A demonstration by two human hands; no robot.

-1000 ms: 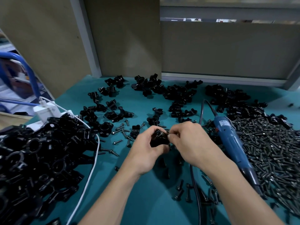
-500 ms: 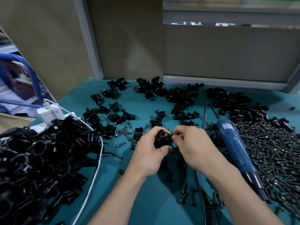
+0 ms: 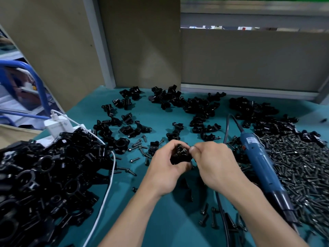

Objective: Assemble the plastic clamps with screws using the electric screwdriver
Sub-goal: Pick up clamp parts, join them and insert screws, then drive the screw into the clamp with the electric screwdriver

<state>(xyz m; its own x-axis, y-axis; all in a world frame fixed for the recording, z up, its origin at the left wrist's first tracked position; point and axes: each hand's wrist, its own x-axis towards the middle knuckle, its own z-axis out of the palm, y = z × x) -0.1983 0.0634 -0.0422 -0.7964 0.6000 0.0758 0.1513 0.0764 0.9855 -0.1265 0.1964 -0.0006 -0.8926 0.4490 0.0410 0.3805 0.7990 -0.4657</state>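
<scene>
Head view: left hand point(image 3: 167, 168) grips a black clamp point(image 3: 180, 155); right hand point(image 3: 213, 164) pinches at its top, left of the blue screwdriver point(image 3: 263, 166) lying on the tabletop point(image 3: 160, 220).

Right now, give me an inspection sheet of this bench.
Surface: teal mat, strewn with parts.
Job's things: clamp held between both hands; electric screwdriver lying at right, untouched; screw heap beside it.
Clutter: clamp pile at left; loose clamp pieces and stray screws beyond the hands.
Fingers: left hand grips the clamp; right hand pinches at its top.
Cables: white cable from charger crosses the mat; black cord runs from the screwdriver.
Surroundings: cardboard panels behind; blue frame at left.
</scene>
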